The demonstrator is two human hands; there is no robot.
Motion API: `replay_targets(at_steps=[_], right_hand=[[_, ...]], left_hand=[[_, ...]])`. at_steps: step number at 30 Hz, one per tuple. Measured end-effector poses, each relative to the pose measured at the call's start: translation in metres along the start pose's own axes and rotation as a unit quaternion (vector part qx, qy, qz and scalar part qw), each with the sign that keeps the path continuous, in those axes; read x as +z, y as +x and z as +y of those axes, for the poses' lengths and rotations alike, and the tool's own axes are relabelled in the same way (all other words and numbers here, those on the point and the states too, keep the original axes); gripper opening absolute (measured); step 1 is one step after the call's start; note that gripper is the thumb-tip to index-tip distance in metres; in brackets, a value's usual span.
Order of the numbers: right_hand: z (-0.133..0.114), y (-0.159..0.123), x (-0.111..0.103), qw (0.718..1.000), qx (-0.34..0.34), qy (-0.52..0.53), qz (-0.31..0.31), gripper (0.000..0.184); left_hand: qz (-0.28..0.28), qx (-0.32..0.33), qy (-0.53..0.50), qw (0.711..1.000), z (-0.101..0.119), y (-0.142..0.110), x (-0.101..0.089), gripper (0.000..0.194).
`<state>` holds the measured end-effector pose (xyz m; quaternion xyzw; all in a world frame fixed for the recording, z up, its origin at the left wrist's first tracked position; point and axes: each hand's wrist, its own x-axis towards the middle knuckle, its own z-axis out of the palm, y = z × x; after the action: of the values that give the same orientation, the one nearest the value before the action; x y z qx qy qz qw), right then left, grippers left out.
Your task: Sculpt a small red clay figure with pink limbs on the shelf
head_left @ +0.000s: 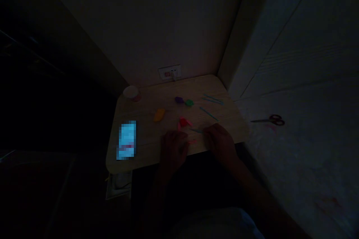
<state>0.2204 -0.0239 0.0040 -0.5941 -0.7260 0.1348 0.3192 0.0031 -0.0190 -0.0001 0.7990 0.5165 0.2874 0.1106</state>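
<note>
The scene is very dark. My right hand [220, 140] is at the front right of the small wooden table, fingers pinched at the end of a thin pale blue stick [197, 131]. My left hand [174, 146] rests near the front edge with its fingers curled; what they hold, if anything, is hidden. A small pink strip [192, 141] lies just right of its fingertips. Beyond the hands is a red lump [183, 122] with pink pieces [189, 121] around it. Purple [179, 100], green [189, 102] and orange [159, 114] lumps lie farther back.
More thin blue sticks [209, 114] lie at the table's right. A lit phone-like screen [127, 140], pixelated, is at the left, with a pale cup [131, 92] behind it. Scissors [276, 120] lie beyond the right edge. A wall socket [169, 72] holds a plug.
</note>
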Motion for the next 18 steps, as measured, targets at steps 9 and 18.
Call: replay_targets(at_steps=[9,18], right_hand=[[-0.002,-0.035,-0.003,1.0,0.008,0.007,0.021,0.018],[-0.019,-0.06,0.004,0.989,0.139,-0.041,0.034,0.019]], left_hand=[[-0.032,0.011,0.015,0.999,0.002,-0.001,0.0,0.007],[-0.054,0.027,0.069,0.996,0.008,0.002,-0.003,0.01]])
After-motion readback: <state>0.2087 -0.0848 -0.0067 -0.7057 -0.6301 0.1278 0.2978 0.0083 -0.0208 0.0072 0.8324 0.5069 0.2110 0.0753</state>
